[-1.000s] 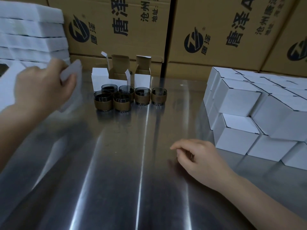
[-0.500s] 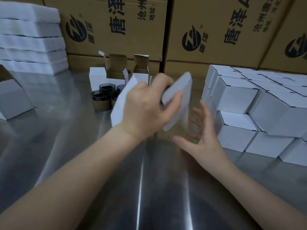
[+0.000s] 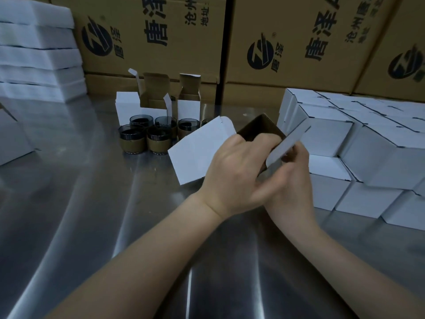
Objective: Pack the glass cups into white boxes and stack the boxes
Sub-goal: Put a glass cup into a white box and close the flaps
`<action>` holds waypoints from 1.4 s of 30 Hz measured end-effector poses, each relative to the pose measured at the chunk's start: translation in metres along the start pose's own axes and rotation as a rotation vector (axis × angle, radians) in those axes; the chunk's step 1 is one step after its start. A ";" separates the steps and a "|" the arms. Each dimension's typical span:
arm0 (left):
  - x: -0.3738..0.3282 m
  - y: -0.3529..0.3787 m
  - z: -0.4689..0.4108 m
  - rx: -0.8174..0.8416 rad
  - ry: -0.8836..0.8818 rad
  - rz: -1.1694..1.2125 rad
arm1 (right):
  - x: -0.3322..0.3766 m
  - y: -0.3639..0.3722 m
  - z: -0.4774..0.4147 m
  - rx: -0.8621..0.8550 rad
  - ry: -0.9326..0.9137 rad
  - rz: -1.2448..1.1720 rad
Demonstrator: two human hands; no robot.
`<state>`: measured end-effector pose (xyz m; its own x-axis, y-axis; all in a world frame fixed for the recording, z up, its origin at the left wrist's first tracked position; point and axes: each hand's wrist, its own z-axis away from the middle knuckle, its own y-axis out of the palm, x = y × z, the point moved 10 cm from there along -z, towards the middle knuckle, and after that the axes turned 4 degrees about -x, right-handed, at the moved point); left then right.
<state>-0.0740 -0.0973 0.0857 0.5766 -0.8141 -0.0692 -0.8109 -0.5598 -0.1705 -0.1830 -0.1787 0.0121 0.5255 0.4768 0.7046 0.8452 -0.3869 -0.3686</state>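
Both hands hold a white box blank [image 3: 197, 150] above the middle of the steel table, partly opened so its brown inside shows. My left hand [image 3: 234, 173] grips it from above, fingers curled into the opening. My right hand [image 3: 292, 178] pinches the blank's right flap from below. Behind it stand several glass cups [image 3: 158, 139] with tan sleeves, and behind them open white boxes [image 3: 147, 107] with raised flaps. Closed white boxes [image 3: 358, 153] are stacked at the right.
Stacks of flat white blanks [image 3: 39, 56] lie at the back left, and one white box [image 3: 11, 139] sits at the left edge. Large brown printed cartons [image 3: 299, 42] wall off the back. The steel tabletop [image 3: 92, 226] spreads bare in front.
My left hand carried the blank from the left stack to the table's middle. My right hand rose off the table and took the blank's right flap; the blank has opened up.
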 end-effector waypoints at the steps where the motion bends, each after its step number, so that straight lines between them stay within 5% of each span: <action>1: 0.003 0.001 0.003 0.037 -0.020 0.028 | -0.001 -0.004 0.002 -0.020 0.007 -0.010; 6: 0.015 -0.006 0.009 0.156 -0.086 0.010 | 0.003 -0.022 0.004 -0.085 0.012 -0.036; 13: 0.042 -0.041 0.023 0.123 -0.246 -0.193 | 0.007 -0.043 0.000 -0.155 -0.008 -0.043; 20: 0.104 -0.049 0.065 0.183 -0.841 -0.359 | 0.016 -0.052 0.003 -0.183 0.023 -0.118; 25: 0.135 -0.049 0.095 0.158 -1.054 -0.246 | 0.016 -0.045 0.004 -0.123 0.025 -0.124; 31: 0.140 -0.025 0.107 0.216 -1.070 -0.087 | 0.020 -0.030 0.010 -0.009 0.022 -0.173; 42: 0.115 0.040 0.100 0.685 -0.869 -0.016 | 0.021 -0.008 0.014 0.135 -0.020 -0.175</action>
<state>-0.0299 -0.1981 -0.0278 0.6779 -0.2720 -0.6830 -0.7307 -0.1466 -0.6668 -0.1776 -0.1544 0.0208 0.3704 0.5431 0.7535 0.9283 -0.1886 -0.3204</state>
